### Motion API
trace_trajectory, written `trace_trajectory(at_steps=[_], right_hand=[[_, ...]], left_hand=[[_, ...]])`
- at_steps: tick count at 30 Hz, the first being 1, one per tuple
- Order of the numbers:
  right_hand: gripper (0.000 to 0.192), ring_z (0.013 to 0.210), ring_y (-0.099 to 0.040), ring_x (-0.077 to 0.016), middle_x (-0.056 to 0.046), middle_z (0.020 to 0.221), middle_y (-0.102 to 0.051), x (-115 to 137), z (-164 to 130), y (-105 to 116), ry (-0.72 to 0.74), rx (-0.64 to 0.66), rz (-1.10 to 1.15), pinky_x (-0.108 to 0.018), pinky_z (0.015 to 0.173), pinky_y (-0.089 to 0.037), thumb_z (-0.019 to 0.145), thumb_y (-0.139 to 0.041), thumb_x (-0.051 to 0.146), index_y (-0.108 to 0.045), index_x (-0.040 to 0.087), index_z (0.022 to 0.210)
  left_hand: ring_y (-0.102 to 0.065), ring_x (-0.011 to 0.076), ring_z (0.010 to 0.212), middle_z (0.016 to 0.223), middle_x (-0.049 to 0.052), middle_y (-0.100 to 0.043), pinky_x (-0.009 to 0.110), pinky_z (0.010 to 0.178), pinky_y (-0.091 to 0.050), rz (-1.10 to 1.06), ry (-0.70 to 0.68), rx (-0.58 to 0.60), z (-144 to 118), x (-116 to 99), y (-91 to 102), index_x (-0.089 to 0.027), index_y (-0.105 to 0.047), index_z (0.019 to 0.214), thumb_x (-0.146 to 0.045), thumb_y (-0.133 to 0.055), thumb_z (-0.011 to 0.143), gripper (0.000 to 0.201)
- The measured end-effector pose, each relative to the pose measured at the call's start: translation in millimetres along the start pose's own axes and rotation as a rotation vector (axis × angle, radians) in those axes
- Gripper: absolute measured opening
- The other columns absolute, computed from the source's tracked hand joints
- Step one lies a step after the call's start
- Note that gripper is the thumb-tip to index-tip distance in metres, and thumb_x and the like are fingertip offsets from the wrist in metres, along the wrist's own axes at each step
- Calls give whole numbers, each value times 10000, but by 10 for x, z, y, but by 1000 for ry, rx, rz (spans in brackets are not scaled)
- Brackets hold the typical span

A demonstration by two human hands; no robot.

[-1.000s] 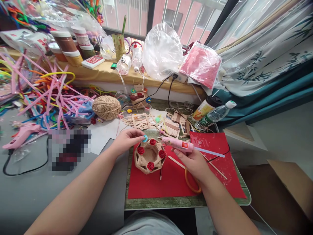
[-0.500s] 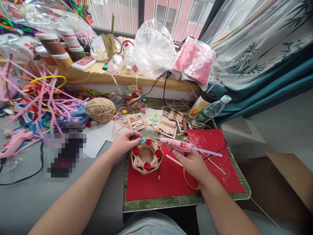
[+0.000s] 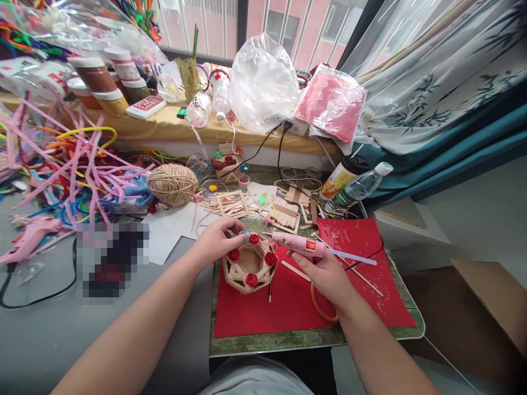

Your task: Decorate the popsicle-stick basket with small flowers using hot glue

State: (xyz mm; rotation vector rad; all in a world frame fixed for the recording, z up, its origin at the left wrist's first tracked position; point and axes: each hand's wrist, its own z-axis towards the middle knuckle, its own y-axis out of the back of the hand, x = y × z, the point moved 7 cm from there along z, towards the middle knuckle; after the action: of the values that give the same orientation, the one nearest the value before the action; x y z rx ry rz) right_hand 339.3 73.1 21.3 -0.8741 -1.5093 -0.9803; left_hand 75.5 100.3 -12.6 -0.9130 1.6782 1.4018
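Note:
Between its thumb and fingers my left hand (image 3: 224, 238) pinches a small blue flower (image 3: 246, 233), mostly covered by the fingertips. It is at the upper left rim of an eight-sided twine-wrapped box (image 3: 236, 278). Several red paper roses sit around the box rim, one of them a red rose (image 3: 251, 280) on the near side. My right hand (image 3: 323, 271) is wrapped round a pink hot glue gun (image 3: 294, 243). Its nozzle points left, just right of the box's far rim, and a pale glue stick (image 3: 354, 257) sticks out of its back.
Red paper (image 3: 247, 321) lies under the box, with a wooden stick (image 3: 295, 271) and an orange ring (image 3: 319, 307). Behind are a twine ball (image 3: 173, 184), craft-stick pieces (image 3: 284, 214) and a water bottle (image 3: 358, 186). Pipe cleaners (image 3: 82, 159) and a second glue gun (image 3: 33, 238) lie left.
The whole view has shifted slightly. My left fingers now cover more of the blue flower at the box rim. The glue gun keeps nearly the same place beside the box.

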Motion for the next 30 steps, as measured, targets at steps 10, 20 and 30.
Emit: trace_trajectory(at_steps=[10,20,30], right_hand=[[481,1369,-656,-368,-75,1379,-755,17,6,8,-31,-40,-19,-574,1219,-477,924,-756,580,-776,279,1299],[450,1251,-727,-358,-94,1278,-803,-123,-44,147,-30,-128,-99,-555,1162,-533,929,-758,557,-795,259,1263],[422,1182,-752,-360,-114,1204,-822,-207,-72,257,-32,-198,-212,-546,1109,-567,935,-745,540,-800,226,1211]], left_hand=[[-609,141,665,822,-2,-680,255,602,-471,-196,69,71,35,162,-110,-212,-671,991,-512,-770,842,349],[-669,195,890,1076,79,-751,295,727,-497,-410,115,14,-2,188,-29,-183,-705,1103,-638,-732,864,515],[-754,234,956,1076,103,-802,322,807,-550,-599,176,197,-18,290,-229,-166,-733,1128,-534,-924,717,584]])
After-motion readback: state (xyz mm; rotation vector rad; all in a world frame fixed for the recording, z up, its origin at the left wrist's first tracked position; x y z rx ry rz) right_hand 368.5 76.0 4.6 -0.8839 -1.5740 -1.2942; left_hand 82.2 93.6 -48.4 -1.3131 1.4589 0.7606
